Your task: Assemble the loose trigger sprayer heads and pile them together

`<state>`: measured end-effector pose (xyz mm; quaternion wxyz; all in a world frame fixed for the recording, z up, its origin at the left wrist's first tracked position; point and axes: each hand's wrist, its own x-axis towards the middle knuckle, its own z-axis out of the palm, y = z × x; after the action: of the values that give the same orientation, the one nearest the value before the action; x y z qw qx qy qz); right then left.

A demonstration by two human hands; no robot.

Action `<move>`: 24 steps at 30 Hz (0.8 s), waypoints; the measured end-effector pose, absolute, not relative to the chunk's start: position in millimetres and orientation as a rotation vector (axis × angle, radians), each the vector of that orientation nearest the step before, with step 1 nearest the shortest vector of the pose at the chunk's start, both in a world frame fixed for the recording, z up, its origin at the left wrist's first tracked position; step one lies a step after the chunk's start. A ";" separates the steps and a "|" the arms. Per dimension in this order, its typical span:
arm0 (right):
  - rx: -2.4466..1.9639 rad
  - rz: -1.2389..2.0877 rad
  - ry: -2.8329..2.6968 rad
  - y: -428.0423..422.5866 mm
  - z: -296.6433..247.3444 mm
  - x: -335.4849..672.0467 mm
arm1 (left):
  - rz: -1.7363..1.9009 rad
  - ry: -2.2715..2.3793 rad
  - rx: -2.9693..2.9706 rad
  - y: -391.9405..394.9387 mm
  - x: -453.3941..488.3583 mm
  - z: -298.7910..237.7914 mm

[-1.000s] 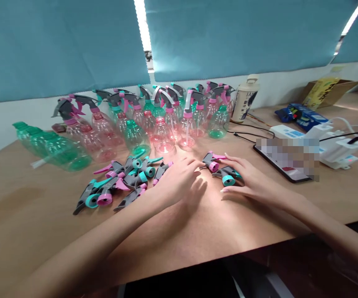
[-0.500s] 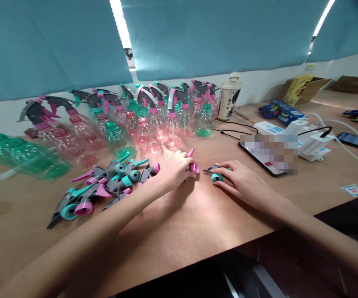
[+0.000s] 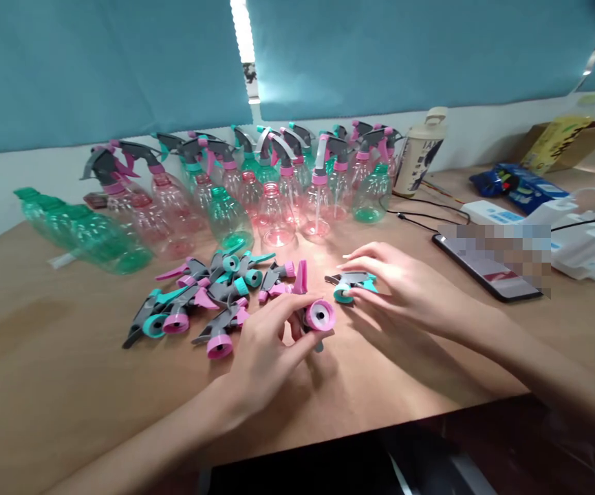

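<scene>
My left hand is closed on a grey and pink spray trigger head, its pink collar turned up toward me. To the right, my right hand hovers with fingers apart over a grey and teal trigger head lying on the table. Its thumb is close to the teal collar; whether they touch I cannot tell. Left of my hands lies a pile of loose trigger heads, pink and teal. Behind it stand open bottles, among them a green bottle and a pink bottle.
Rows of bottles with trigger heads fitted stand at the back. Several green bottles are lined up at the left. To the right are a phone, a power strip, cables, a drink bottle and a blue packet.
My left hand has come toward me with the pink trigger head, whose collar now faces up. My right hand's fingers have lifted and spread above the teal one. The view has shifted left.
</scene>
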<state>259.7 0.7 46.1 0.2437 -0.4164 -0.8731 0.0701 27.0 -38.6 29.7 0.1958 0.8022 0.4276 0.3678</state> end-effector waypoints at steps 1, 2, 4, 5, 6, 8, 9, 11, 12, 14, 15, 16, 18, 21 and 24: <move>-1.117 0.198 -2.346 -4.7 53.5 253.0 | 1.055 1.209 2.229 -39.0 23.8 27.1; -1.080 0.215 -2.313 -10.1 59.0 245.7 | 1.077 1.220 2.213 -39.1 20.8 24.7; -0.968 0.233 -2.298 -19.3 63.2 230.4 | 1.114 1.249 2.184 -39.1 16.0 20.7; -0.929 0.205 -2.304 -22.5 62.3 223.0 | 1.131 1.263 2.173 -38.9 14.1 19.3; -0.899 0.176 -2.311 -24.8 60.1 216.4 | 1.147 1.275 2.167 -38.8 12.5 18.4; -0.882 0.123 -2.314 -27.3 54.7 206.2 | 1.171 1.292 2.169 -38.5 10.1 18.1; -0.889 0.115 -2.310 -27.9 52.8 202.7 | 1.182 1.295 2.179 -38.4 9.1 18.6; -0.919 0.150 -2.302 -28.5 52.2 198.3 | 1.200 1.295 2.206 -38.2 7.4 20.3; -0.936 0.199 -2.298 -28.6 53.4 196.9 | 1.211 1.292 2.222 -38.3 6.5 21.3; -0.964 0.368 -2.274 -27.9 56.7 195.2 | 1.236 1.287 2.246 -38.6 4.9 22.9; -0.972 0.475 -2.248 -26.9 58.0 194.6 | 1.250 1.290 2.253 -38.8 4.2 23.4; -0.971 0.589 -2.216 -25.4 58.5 194.2 | 1.262 1.292 2.261 -39.0 3.5 23.6; -0.944 0.776 -2.153 -21.2 56.3 193.9 | 1.271 1.286 2.277 -39.4 2.6 23.4; -0.868 0.890 -2.085 -14.6 45.7 194.8 | 1.258 1.253 2.305 -39.6 3.1 22.2; -0.806 0.872 -2.014 -11.6 32.6 196.4 | 1.250 1.244 2.326 -39.2 4.8 21.2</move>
<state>196.4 -11.6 32.6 0.3910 -0.3172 -0.7928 0.3434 4.8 -39.2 21.2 0.1113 0.7920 0.4234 0.4256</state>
